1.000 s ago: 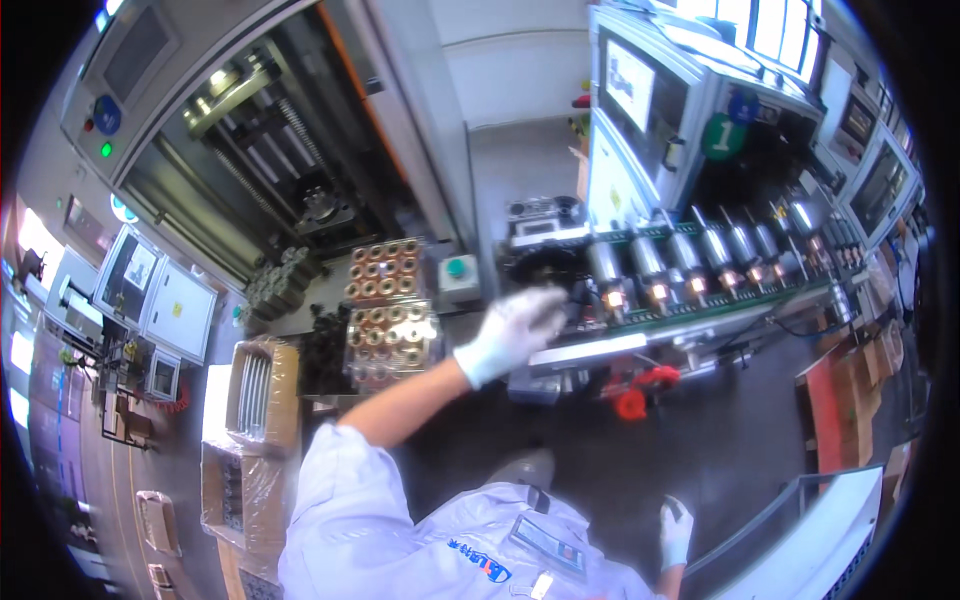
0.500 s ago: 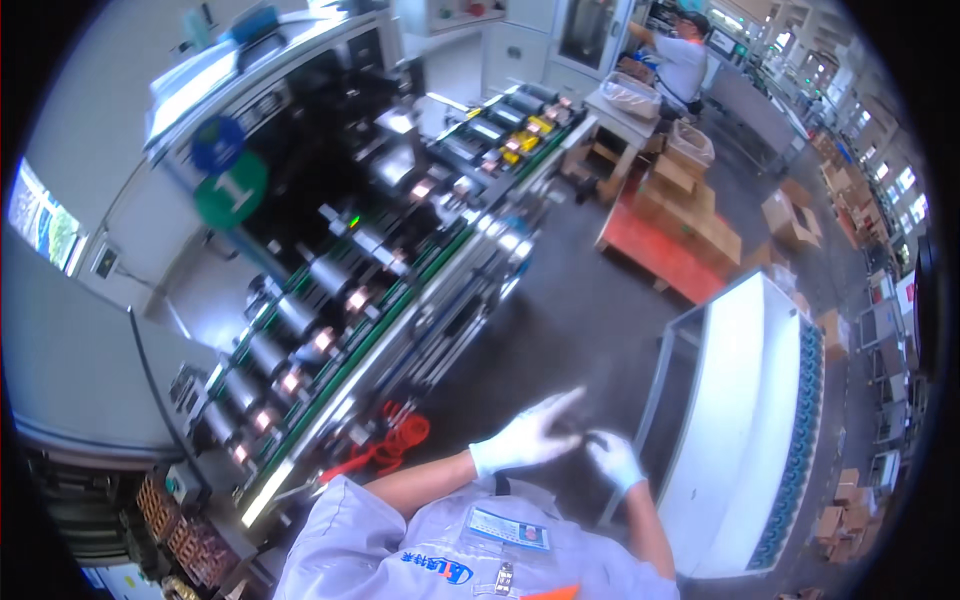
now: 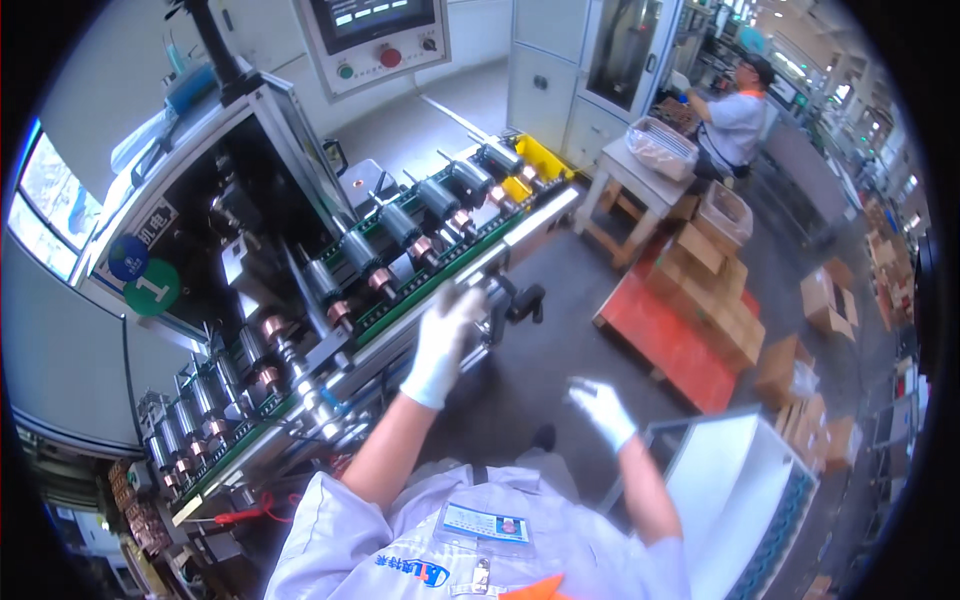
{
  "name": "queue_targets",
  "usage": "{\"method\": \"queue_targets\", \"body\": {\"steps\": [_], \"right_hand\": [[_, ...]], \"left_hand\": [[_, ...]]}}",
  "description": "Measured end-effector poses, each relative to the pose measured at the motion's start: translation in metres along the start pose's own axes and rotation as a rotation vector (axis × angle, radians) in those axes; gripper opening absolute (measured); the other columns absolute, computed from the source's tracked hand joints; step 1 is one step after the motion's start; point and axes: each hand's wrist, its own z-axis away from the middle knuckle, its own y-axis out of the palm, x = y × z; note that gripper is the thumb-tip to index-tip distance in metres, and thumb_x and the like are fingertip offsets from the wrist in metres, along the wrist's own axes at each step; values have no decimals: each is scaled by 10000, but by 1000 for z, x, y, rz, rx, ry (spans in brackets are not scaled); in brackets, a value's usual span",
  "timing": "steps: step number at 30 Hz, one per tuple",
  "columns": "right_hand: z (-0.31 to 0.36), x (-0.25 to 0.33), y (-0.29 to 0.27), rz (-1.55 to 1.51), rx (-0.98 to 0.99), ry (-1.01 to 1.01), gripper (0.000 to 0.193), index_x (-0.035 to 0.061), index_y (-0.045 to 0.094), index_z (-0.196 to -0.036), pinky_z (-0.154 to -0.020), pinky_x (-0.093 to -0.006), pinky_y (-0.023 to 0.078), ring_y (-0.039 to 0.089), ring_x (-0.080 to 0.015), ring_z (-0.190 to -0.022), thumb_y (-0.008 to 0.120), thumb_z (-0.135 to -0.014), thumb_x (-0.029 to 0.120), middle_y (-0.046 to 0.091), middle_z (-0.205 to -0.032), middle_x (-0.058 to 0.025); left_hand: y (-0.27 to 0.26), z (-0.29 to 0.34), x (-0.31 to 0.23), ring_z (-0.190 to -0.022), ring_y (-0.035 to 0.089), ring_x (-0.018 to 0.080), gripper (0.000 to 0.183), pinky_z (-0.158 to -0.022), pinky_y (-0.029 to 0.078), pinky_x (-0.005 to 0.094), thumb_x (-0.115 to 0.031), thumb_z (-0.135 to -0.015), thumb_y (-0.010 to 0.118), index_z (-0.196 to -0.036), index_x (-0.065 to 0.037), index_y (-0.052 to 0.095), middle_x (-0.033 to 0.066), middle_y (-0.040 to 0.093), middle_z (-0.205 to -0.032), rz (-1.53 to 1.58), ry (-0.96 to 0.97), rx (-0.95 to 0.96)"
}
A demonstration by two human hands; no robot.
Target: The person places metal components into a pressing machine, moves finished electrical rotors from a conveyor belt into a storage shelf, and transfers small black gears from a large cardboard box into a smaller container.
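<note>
My left hand (image 3: 447, 335), in a white glove, is raised beside the front rail of the green-edged conveyor (image 3: 500, 227). Its fingers are smeared by motion, and I cannot make out anything in them. Lower and to the right, my gloved right hand (image 3: 603, 410) hangs over the floor, fingers stretched out and holding nothing visible. Motor armatures with grey cores and copper commutators lie in a row across the conveyor; the nearest to my left hand is an armature (image 3: 365, 260) beyond the rail. A black handle (image 3: 525, 302) sticks out just right of that hand.
A machine housing (image 3: 262, 150) stands behind the conveyor, below a control panel (image 3: 385, 50) with a red button. Yellow bins (image 3: 540, 160) sit at the line's far end. To the right are a red pallet (image 3: 665, 335) with cartons, a white-topped cart (image 3: 735, 490) and a seated co-worker (image 3: 735, 125).
My hands were close together in front of me; now they are apart. The left has moved up toward the conveyor, while the right stays low. The view has shifted, bringing the control panel into sight.
</note>
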Motion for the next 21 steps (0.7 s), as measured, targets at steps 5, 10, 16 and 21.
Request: {"method": "queue_targets", "body": {"steps": [5,10,16,21], "right_hand": [[-144,111,-86,-193,308,-102,489,-47,517,-1409,-1018,-299,494,608,-189,-1187,648,-978,141,634,-1306,-149],[-284,229,-91,-10,268,-293,600,-68,467,-1433,-1006,-262,456,581,-137,-1158,701,-946,193,621,-1280,-85],[-440,243,-65,189,260,-224,923,5,383,-1518,-988,-334,461,528,-188,-1236,750,-848,523,557,-1389,-158],[-505,242,-36,157,413,63,771,38,495,-1428,-761,-315,556,631,-127,-927,764,-859,482,613,-1238,-108]], "left_hand": [[-4,-92,-31,-1118,606,276,757,-1017,441,358,-391,-876,755,-1343,134,473,217,621,-1250,-286,125,-473],[-30,-156,-33,-1145,623,286,861,-976,477,343,-377,-857,777,-1412,165,402,253,631,-1257,-314,66,-686],[-66,-204,-10,-953,646,187,553,-849,504,315,-311,-879,769,-1223,91,611,132,686,-1084,-226,-44,-738],[-74,-220,-14,-873,693,154,419,-717,576,364,-351,-883,765,-1150,-44,664,31,694,-1007,-2,-288,-652]]}}
